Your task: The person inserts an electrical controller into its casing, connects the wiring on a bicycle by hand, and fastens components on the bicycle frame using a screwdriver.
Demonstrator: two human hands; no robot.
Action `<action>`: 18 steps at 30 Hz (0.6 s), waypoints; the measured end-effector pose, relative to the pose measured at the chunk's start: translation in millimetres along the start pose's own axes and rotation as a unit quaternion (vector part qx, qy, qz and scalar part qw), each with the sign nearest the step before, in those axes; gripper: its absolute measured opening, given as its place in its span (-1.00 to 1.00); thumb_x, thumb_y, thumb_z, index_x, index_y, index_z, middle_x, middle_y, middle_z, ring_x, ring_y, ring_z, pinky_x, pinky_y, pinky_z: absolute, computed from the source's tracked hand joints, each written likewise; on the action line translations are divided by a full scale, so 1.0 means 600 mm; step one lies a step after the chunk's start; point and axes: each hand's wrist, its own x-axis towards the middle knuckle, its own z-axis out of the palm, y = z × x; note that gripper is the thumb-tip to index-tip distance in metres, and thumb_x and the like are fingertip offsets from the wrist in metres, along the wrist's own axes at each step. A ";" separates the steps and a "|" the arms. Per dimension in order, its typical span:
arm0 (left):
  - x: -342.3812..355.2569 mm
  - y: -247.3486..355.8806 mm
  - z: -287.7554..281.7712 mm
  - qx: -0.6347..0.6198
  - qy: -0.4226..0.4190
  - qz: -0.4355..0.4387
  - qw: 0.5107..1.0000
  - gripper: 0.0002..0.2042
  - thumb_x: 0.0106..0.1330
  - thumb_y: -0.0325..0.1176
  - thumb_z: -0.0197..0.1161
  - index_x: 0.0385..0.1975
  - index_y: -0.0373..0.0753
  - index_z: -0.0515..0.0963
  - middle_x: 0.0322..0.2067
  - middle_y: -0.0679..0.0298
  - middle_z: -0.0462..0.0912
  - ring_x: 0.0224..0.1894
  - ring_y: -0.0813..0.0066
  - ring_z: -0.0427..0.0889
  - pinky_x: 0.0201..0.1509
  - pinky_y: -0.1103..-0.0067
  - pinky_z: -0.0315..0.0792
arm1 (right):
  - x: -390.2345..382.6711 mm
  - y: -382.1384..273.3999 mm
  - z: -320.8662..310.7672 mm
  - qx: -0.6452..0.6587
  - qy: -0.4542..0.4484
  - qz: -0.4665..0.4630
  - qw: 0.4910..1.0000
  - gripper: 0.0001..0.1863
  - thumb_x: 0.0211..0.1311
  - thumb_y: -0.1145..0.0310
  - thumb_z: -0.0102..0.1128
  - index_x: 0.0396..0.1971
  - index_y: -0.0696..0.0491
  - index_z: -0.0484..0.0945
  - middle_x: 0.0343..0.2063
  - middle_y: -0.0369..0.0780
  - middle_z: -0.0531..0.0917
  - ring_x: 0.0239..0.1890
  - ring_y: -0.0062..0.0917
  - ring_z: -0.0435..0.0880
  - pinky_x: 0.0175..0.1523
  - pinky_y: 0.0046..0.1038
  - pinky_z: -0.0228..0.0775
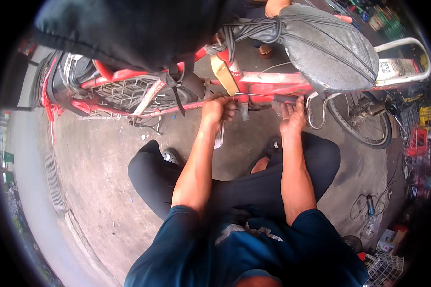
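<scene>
A red bicycle-like vehicle [273, 88] stands across in front of me, with a worn grey saddle [328, 48] tied round with cords. My right hand [292, 115] is at its lower frame, palm up, with the fingers at the dark handle of a screwdriver [283, 98]. The thin shaft points left along the red frame, its tip close to my left hand [216, 109]. The left fingers are curled against the frame, below a yellow-tan flat piece [224, 75]; what they grip is hidden. Under that hand hangs a small pale flap [219, 137].
A large black cover [129, 31] blocks the upper left. Beyond the frame are another person's arm [275, 7] and foot [265, 50]. A spoked wheel [361, 119] stands at right, near cluttered parts and a red crate [416, 141]. A cabled tool [370, 205] and wire basket [384, 269] lie lower right.
</scene>
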 end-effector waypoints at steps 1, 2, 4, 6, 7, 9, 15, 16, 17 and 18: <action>0.002 0.006 -0.003 0.031 -0.002 -0.009 0.999 -0.77 0.28 -0.44 -0.03 -0.16 -0.40 0.47 -0.54 0.15 0.59 -0.64 0.41 0.55 -0.65 0.54 0.41 | 0.016 0.007 -0.013 0.001 0.003 0.010 1.000 -0.43 0.07 0.14 0.41 0.06 -0.06 0.39 -0.02 -0.31 0.49 -0.03 -0.44 0.44 -0.02 -0.36 0.43; 0.004 0.009 -0.004 0.060 -0.004 -0.019 0.998 -0.79 0.27 -0.44 -0.03 -0.22 -0.39 0.50 -0.57 0.16 0.59 -0.67 0.43 0.53 -0.68 0.55 0.39 | 0.014 0.004 -0.011 -0.005 0.007 0.001 1.000 -0.43 0.06 0.18 0.42 0.05 -0.04 0.38 -0.01 -0.29 0.48 0.03 -0.41 0.43 0.07 -0.32 0.40; -0.006 0.015 0.010 0.034 0.008 -0.015 0.999 -0.82 0.26 -0.45 -0.03 -0.34 -0.38 0.53 -0.62 0.19 0.57 -0.71 0.46 0.51 -0.72 0.57 0.35 | 0.011 0.002 -0.012 -0.014 -0.023 -0.016 1.000 -0.51 0.12 0.12 0.35 0.01 -0.07 0.40 0.03 -0.23 0.43 0.13 -0.34 0.37 0.27 -0.24 0.25; -0.018 0.017 0.017 0.017 0.025 -0.011 0.999 -0.82 0.26 -0.45 -0.02 -0.36 -0.36 0.53 -0.61 0.20 0.58 -0.71 0.47 0.51 -0.72 0.58 0.35 | 0.007 -0.001 -0.011 -0.020 -0.040 -0.016 0.999 -0.54 0.19 0.20 0.26 0.03 0.01 0.36 0.06 -0.15 0.39 0.18 -0.28 0.34 0.33 -0.18 0.18; -0.019 0.015 0.016 -0.016 0.025 -0.012 0.999 -0.80 0.25 -0.45 -0.03 -0.29 -0.37 0.54 -0.60 0.20 0.59 -0.71 0.47 0.51 -0.73 0.58 0.36 | 0.012 -0.003 -0.015 -0.011 -0.050 -0.015 0.999 -0.57 0.20 0.21 0.22 0.01 0.05 0.36 0.02 -0.14 0.42 0.14 -0.29 0.39 0.29 -0.20 0.24; -0.023 0.013 0.017 -0.036 0.040 -0.016 0.998 -0.79 0.28 -0.41 -0.05 -0.26 -0.36 0.52 -0.57 0.19 0.59 -0.67 0.44 0.52 -0.67 0.54 0.39 | -0.004 -0.006 0.002 -0.019 -0.048 -0.020 0.998 -0.62 0.24 0.21 0.07 -0.02 0.10 0.37 -0.02 -0.12 0.46 0.10 -0.28 0.45 0.26 -0.22 0.30; -0.022 0.004 0.029 -0.072 0.081 0.021 0.994 -0.78 0.24 -0.44 0.03 -0.21 -0.41 0.52 -0.57 0.15 0.61 -0.69 0.45 0.53 -0.71 0.53 0.37 | 0.000 -0.008 0.000 -0.062 -0.024 -0.016 0.998 -0.59 0.25 0.13 0.15 -0.03 0.07 0.42 -0.07 -0.17 0.49 0.06 -0.39 0.46 0.22 -0.29 0.34; -0.020 0.007 0.022 -0.083 0.081 0.020 0.993 -0.78 0.24 -0.44 0.03 -0.21 -0.41 0.52 -0.57 0.15 0.61 -0.69 0.45 0.53 -0.71 0.53 0.37 | 0.007 -0.009 -0.007 -0.074 -0.029 -0.029 0.996 -0.59 0.24 0.12 0.18 -0.03 0.06 0.43 -0.09 -0.19 0.50 0.04 -0.42 0.47 0.21 -0.31 0.35; -0.017 0.012 0.012 -0.040 0.071 0.005 0.997 -0.77 0.22 -0.43 0.06 -0.22 -0.40 0.54 -0.57 0.14 0.61 -0.64 0.41 0.56 -0.64 0.50 0.41 | 0.012 -0.013 -0.011 -0.072 -0.035 -0.015 0.997 -0.62 0.25 0.15 0.19 -0.03 0.03 0.43 -0.10 -0.22 0.50 0.01 -0.45 0.47 0.18 -0.33 0.36; -0.013 0.016 0.003 0.003 0.060 -0.009 0.998 -0.77 0.19 -0.42 0.08 -0.23 -0.39 0.56 -0.57 0.13 0.61 -0.60 0.37 0.59 -0.58 0.46 0.44 | 0.016 -0.013 -0.015 -0.080 -0.039 -0.018 0.996 -0.62 0.25 0.15 0.19 -0.03 0.03 0.43 -0.10 -0.22 0.50 0.01 -0.45 0.47 0.18 -0.33 0.36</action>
